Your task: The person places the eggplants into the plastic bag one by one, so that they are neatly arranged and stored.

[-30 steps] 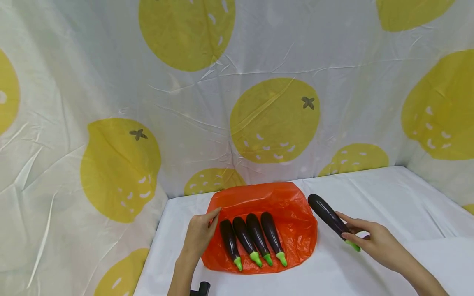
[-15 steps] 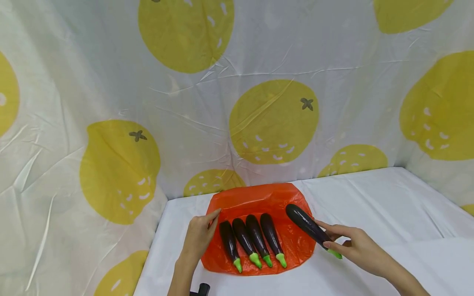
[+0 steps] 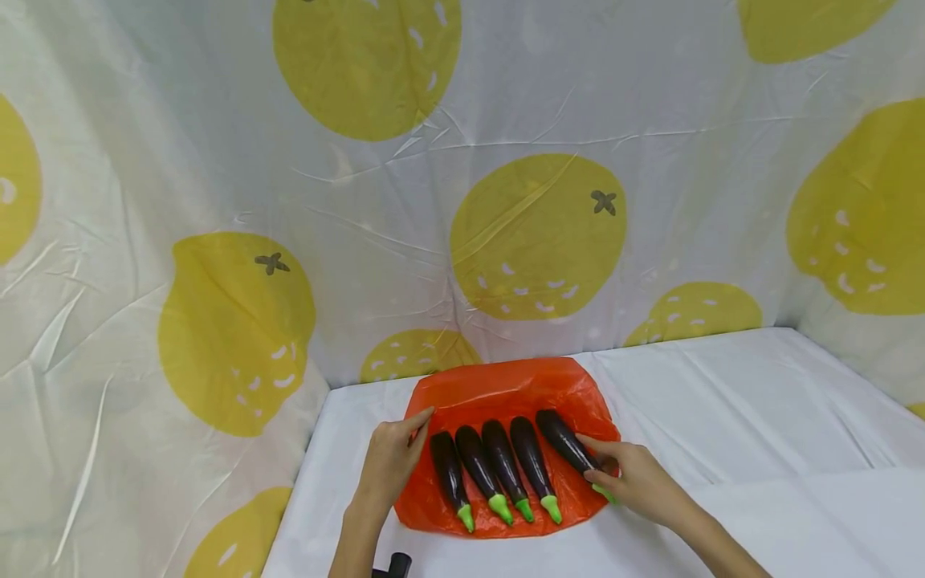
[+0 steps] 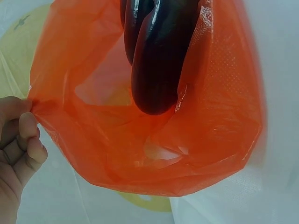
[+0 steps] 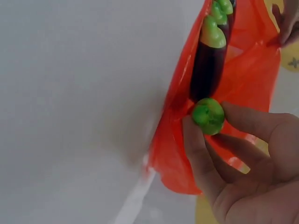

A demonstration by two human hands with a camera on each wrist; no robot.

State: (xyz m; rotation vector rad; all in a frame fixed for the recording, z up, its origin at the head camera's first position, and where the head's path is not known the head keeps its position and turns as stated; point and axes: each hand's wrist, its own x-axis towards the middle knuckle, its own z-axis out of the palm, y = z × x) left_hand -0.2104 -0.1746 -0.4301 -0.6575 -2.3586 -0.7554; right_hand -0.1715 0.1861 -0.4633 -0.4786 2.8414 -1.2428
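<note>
A red plastic bag (image 3: 506,381) lies spread on the white table, its mouth held up at the left by my left hand (image 3: 390,457), which pinches the edge between thumb and fingers. Several dark eggplants (image 3: 531,457) with green stem ends lie side by side on the bag. At the right of this row, my right hand (image 3: 639,486) grips one more eggplant (image 3: 564,440) near its green stem end. That eggplant slants over the bag's right part; whether it touches the bag I cannot tell. In the right wrist view its green stem (image 5: 208,116) shows between thumb and fingers.
White cloth covers the table (image 3: 723,401). Behind and to the left hangs a pale curtain (image 3: 383,257) with yellow lemon prints. A small black object (image 3: 399,564) shows at the bottom edge, beside the left forearm.
My right hand has carried its eggplant leftward, from beside the bag to over its right part, next to the row. The left hand has stayed in place, pinching the bag.
</note>
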